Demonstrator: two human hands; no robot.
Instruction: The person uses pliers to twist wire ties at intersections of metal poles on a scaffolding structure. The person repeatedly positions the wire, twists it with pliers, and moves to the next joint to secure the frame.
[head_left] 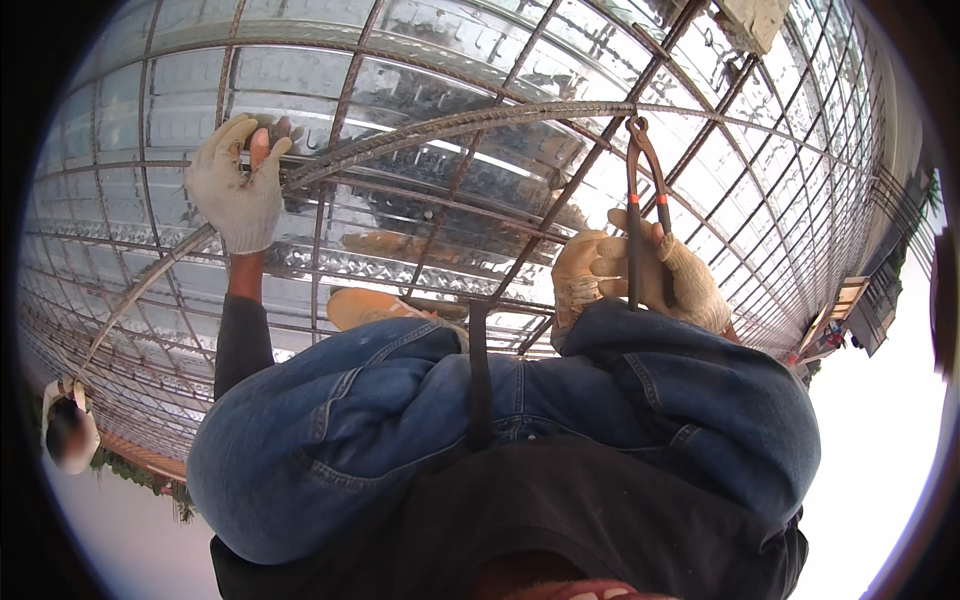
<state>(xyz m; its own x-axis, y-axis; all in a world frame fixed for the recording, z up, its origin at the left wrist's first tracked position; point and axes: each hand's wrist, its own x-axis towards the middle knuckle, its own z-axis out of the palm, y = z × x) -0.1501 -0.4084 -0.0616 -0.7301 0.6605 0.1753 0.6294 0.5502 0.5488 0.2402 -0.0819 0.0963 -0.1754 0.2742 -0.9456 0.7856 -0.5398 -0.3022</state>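
My right hand (695,285), in a pale work glove, grips the long handles of a pair of pincers (642,165). Their rusty jaws point away from me and meet a ribbed steel bar (450,120) near where it crosses the mesh. My left hand (240,190), in a worn glove with one bare fingertip showing, is raised over the same bar. Its fingers are half curled and apart, with nothing seen between them. The bar runs behind this hand and arcs across the rebar mesh (345,85).
Shiny ribbed metal sheeting (420,85) lies under the mesh. My shoes (370,308) rest between my hands, below my bent knees. A rough block (755,22) sits at the far right, and another person (70,430) is at the far left.
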